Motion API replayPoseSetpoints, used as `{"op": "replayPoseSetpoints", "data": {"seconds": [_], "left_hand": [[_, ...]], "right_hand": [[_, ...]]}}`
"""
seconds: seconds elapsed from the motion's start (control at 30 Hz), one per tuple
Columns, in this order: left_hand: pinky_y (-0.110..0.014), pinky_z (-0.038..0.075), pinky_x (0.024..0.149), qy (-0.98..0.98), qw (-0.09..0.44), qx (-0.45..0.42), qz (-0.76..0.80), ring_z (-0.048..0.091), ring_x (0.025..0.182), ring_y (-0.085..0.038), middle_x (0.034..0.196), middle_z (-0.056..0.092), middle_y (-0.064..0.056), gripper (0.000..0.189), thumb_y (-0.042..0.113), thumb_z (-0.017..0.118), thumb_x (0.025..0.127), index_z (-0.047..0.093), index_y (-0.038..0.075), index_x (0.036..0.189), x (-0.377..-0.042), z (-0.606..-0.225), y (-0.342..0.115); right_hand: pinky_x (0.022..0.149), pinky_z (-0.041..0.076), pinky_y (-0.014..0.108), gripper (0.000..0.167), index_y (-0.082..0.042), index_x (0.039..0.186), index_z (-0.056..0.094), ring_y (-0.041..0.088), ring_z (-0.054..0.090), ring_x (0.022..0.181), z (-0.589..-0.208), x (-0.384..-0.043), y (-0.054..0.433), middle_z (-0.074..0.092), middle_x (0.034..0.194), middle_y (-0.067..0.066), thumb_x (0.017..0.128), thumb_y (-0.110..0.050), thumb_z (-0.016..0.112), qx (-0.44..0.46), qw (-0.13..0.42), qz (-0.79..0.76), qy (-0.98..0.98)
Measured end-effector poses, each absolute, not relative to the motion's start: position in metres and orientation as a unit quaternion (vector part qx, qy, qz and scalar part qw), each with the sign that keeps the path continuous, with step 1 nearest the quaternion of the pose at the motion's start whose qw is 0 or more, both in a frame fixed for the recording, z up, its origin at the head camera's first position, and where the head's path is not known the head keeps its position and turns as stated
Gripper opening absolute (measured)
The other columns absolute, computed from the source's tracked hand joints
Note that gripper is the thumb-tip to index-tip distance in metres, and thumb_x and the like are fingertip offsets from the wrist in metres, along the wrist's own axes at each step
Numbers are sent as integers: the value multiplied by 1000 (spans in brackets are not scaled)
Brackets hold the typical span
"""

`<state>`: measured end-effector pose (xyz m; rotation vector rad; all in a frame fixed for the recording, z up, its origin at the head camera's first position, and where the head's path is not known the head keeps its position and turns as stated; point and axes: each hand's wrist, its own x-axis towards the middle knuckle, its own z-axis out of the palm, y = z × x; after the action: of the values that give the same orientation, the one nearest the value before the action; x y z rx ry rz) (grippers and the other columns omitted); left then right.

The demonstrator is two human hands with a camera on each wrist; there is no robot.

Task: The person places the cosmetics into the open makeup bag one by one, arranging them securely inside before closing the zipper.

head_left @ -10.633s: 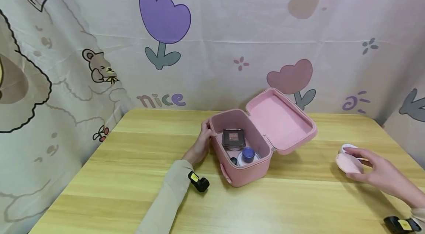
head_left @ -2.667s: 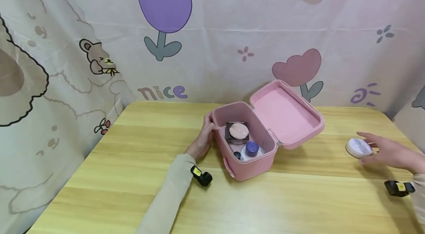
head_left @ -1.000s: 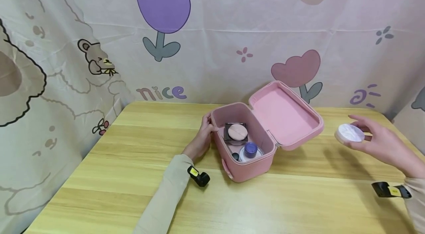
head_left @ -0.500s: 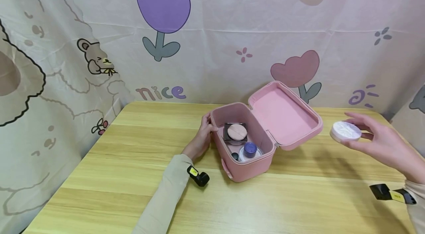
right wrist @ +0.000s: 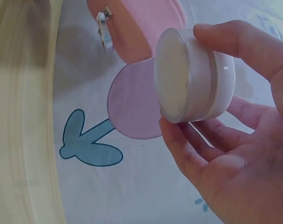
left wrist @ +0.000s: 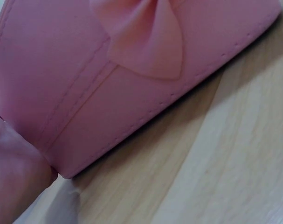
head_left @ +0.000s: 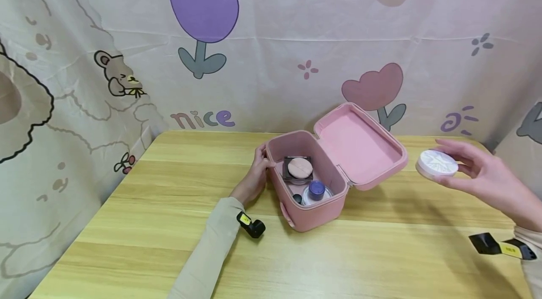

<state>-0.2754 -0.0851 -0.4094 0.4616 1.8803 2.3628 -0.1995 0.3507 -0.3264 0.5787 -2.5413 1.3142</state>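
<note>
My right hand (head_left: 487, 172) holds a round white powder case (head_left: 437, 164) above the table, between thumb and fingers. Its top has a silvery pattern; the right wrist view shows the pale flat underside. At the middle stands a pink cosmetic case (head_left: 315, 216), lid (head_left: 360, 146) swung back to the right. My left hand (head_left: 252, 176) grips its left wall, thumb at the rim and fingers partly hidden. Inside, a pale pink powder puff (head_left: 300, 167) lies on a black square compact (head_left: 286, 176). Nearer the front, a purple-topped jar (head_left: 316, 189) sits on a clear round item.
A small dark round item (head_left: 297, 198) lies beside the jar in the case. The wooden table (head_left: 169, 223) ends at a printed cloth backdrop (head_left: 271, 54) behind and at the sides. Each wrist wears a black camera, such as the left camera (head_left: 251, 225).
The puff left my right hand and now lies in the pink case. My right hand then lifted the powder case off the table and moved slightly left. My left hand stays put.
</note>
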Motion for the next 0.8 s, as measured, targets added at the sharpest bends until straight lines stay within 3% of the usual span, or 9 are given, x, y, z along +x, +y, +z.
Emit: {"op": "replayPoseSetpoints", "data": {"seconds": [0.47,0.8], "left_hand": [[-50,-1,112,621,48,155,767,10,137,-34,149,12,-20,74,11,43,79,11,3,145,-277,-412,-88],[-51,0,112,621,46,154,767,11,137,-34,149,12,-19,75,12,45,78,12,4,145,-276,-412,-88]], "right_hand": [[85,39,5,76,-18,135,53,-2,52,106,-322,-196,341,49,131,-12,71,21,70,240,117,450,-852],[83,41,6,66,-7,131,54,1,55,103,-316,-185,330,49,133,-9,72,16,74,215,113,426,-872]]}}
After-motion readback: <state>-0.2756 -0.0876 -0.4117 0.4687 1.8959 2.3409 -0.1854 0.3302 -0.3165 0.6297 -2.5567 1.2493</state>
